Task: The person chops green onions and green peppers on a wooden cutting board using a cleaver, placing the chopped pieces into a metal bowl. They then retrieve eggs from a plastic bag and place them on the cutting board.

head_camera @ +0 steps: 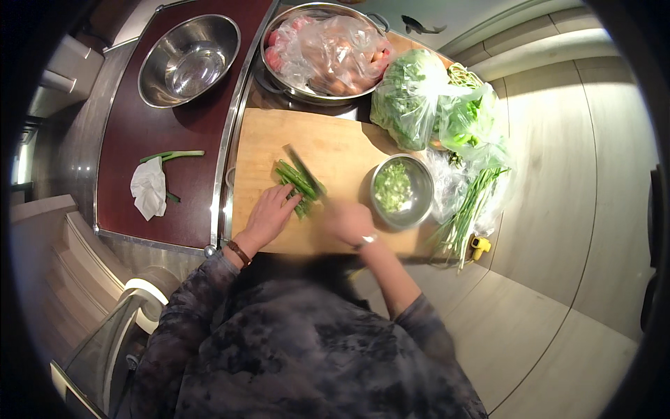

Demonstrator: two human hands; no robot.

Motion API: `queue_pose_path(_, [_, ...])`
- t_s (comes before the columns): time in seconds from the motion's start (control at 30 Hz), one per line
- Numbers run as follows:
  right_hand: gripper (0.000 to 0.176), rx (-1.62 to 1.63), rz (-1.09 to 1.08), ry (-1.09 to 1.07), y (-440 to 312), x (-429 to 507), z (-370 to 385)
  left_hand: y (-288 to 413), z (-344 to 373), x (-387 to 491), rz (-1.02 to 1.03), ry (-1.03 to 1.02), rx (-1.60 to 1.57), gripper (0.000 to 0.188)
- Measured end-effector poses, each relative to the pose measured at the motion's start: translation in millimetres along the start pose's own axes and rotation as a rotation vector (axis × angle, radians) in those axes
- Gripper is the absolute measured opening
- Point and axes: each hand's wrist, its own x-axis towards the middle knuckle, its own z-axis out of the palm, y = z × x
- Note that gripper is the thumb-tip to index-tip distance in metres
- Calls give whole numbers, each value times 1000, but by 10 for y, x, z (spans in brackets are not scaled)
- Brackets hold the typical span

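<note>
On a wooden cutting board (314, 131) lies a small bunch of green vegetable stalks (296, 180), partly covered by my fingers. My left hand (270, 212) presses on the stalks from the near left side. My right hand (346, 222), blurred, grips a kitchen knife (303, 168) whose blade slants across the right side of the bunch. The knife's handle is hidden in my fist. To the right of that hand, a small steel bowl (430, 191) on the board holds chopped pale-green pieces (392, 188).
Behind the board, a large steel pot (314, 98) holds filled plastic bags. Bagged leafy greens (413, 94) and long thin green stalks (471, 212) lie to the right, near a yellow object (480, 247). Leftward are a steel basin (191, 63), crumpled tissue (150, 188) and a scallion piece (180, 154).
</note>
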Motion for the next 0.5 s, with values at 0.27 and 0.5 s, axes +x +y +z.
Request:
queue_pose_path(0.27, [18,95,216,191,107,-152,-68,-127,-227,688,227,-230,9,64])
queue_pose_path(0.5, [17,49,352,159,108,-198,36,-8,48,511,-86,-153,23,60])
